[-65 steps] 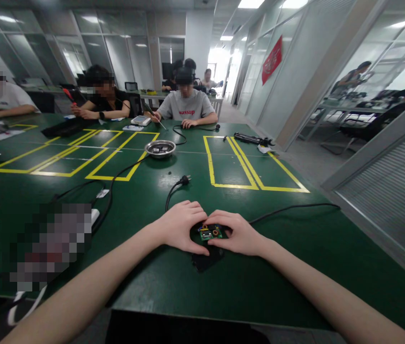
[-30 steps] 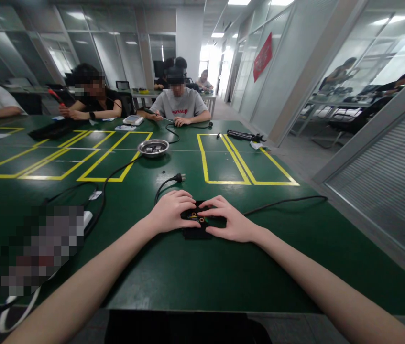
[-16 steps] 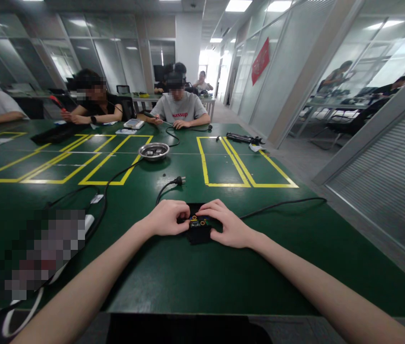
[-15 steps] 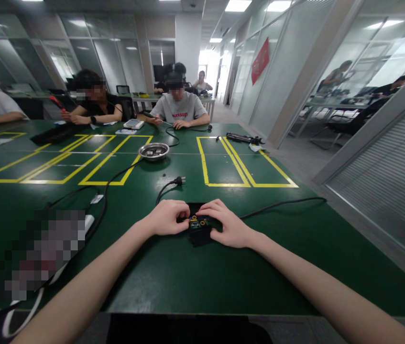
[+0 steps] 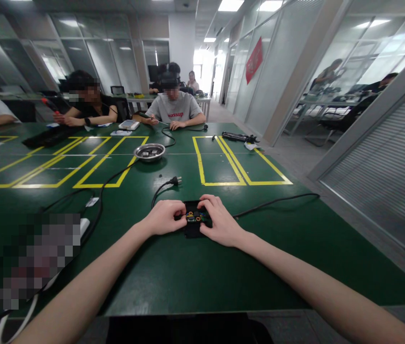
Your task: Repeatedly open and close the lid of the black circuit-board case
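A small green circuit board (image 5: 191,219) with yellow-ringed parts lies in an open black plastic case (image 5: 192,233) near the middle of the green table. From the left, my left hand (image 5: 164,217) is closed, thumb and fingers pinching the board's edge. My right hand (image 5: 221,222) curls round the opposite side, fingertips on the far edge and thumb at the near edge. My fingers partly cover both board ends. A black power plug (image 5: 176,181) on its cord lies just beyond my left hand, and a black cable (image 5: 277,203) runs off rightward.
A metal bowl (image 5: 149,152) with small metal parts stands further back. Yellow tape (image 5: 224,184) marks rectangles on the table. At the left lies a blurred-out object (image 5: 40,263) with a white cord. Across the table sit several people, one holding a screwdriver (image 5: 148,116).
My right hand has closed in on the case, its thumb moving inward and up along the near side. The view has shifted slightly; my left hand keeps its grip.
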`<state>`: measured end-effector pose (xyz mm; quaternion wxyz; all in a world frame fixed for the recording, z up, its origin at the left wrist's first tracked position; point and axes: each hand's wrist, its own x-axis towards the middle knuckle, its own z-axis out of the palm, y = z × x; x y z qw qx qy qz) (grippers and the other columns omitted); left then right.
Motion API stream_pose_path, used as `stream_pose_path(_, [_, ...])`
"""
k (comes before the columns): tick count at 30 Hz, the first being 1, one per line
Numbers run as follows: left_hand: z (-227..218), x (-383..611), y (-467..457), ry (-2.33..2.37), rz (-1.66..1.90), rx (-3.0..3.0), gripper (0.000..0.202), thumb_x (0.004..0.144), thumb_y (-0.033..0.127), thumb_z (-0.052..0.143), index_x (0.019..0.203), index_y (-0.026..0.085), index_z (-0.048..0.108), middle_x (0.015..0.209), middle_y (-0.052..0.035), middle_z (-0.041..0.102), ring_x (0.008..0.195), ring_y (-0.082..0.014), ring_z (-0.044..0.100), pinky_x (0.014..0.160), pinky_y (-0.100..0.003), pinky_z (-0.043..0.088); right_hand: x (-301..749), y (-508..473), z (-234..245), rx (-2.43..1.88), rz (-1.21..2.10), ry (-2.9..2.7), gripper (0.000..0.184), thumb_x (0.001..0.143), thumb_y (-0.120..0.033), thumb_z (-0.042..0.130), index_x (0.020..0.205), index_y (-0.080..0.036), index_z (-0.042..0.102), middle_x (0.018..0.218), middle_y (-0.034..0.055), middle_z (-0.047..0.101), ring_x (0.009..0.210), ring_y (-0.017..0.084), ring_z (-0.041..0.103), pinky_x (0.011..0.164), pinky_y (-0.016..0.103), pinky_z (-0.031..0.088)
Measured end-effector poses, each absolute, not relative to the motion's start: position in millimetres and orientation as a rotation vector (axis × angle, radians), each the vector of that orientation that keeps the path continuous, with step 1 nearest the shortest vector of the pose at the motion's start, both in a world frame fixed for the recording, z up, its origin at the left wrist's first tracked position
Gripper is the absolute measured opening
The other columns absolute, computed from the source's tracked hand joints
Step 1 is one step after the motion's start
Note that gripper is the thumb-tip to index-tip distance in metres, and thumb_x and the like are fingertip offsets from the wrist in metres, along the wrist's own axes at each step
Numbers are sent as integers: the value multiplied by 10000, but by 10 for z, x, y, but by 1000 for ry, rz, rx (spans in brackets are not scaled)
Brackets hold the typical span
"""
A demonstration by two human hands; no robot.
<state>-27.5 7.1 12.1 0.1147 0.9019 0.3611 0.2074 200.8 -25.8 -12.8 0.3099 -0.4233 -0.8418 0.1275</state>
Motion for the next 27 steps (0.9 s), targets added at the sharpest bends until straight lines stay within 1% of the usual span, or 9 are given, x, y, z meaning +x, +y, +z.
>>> stream_pose_path(7, [132, -278, 60, 1086, 621, 2649, 143, 811, 257, 574, 684, 191, 568, 616, 24, 568, 541, -122, 468, 550, -240, 320, 2176, -234, -56, -1054, 318, -2168, 226, 870, -222, 648, 1072, -237, 549, 1218, 120, 551, 1194, 300, 539, 1018, 486, 503])
stream_pose_path(10, [164, -263, 37, 1101, 688, 2705, 170, 817, 252, 562, 659, 192, 545, 624, 12, 580, 558, -126, 485, 554, -244, 316, 2369, -145, -2, -988, 266, -2290, 189, 860, -216, 677, 1034, -233, 604, 1239, 123, 555, 1177, 291, 559, 991, 467, 516])
stream_pose_path(12, [176, -247, 26, 1119, 768, 2720, 205, 832, 239, 541, 633, 191, 524, 617, 8, 572, 558, -122, 484, 555, -247, 309, 2473, -82, 31, -928, 235, -2408, 101, 868, -213, 691, 956, -226, 643, 1210, 119, 599, 1099, 280, 589, 941, 460, 531])
stream_pose_path(14, [176, -233, 23, 1154, 841, 2699, 264, 865, 238, 512, 606, 191, 498, 589, 14, 542, 535, -115, 456, 550, -250, 296, 2536, -42, 66, -878, 234, -2487, 16, 897, -218, 678, 890, -218, 664, 1122, 104, 660, 1022, 266, 615, 893, 441, 537])
stream_pose_path(16, [170, -226, 25, 1196, 894, 2650, 352, 918, 265, 479, 574, 193, 457, 551, 22, 497, 508, -110, 419, 542, -254, 283, 2566, -37, 104, -869, 269, -2506, 66, 932, -231, 646, 881, -210, 682, 1002, 84, 705, 936, 246, 646, 826, 398, 540])
stream_pose_path(18, [172, -226, 20, 1225, 904, 2602, 437, 965, 312, 456, 547, 194, 416, 517, 27, 456, 489, -107, 397, 537, -258, 272, 2581, -64, 138, -892, 336, -2484, 117, 960, -259, 614, 915, -205, 707, 861, 55, 721, 762, 204, 659, 697, 333, 522])
stream_pose_path(20, [191, -224, -4, 1243, 889, 2589, 491, 992, 357, 451, 532, 192, 397, 495, 28, 438, 477, -107, 387, 534, -262, 258, 2594, -105, 167, -893, 384, -2441, 172, 981, -297, 588, 943, -205, 728, 731, 24, 706, 587, 163, 616, 584, 290, 473])
stream_pose_path(21, [205, -220, -23, 1250, 875, 2599, 505, 998, 371, 452, 530, 191, 399, 491, 26, 439, 474, -107, 384, 535, -265, 250, 2601, -125, 179, -874, 386, -2421, 200, 989, -314, 576, 941, -205, 736, 700, 19, 704, 542, 153, 598, 557, 283, 457])
stream_pose_path(27, [262, -166, -120, 1209, 652, 2684, 507, 1007, 343, 419, 527, 187, 467, 488, 0, 486, 473, -126, 409, 545, -284, 214, 2589, -174, 217, -777, 371, -2449, 309, 1016, -322, 527, 856, -192, 757, 733, 45, 746, 579, 159, 662, 572, 271, 471])
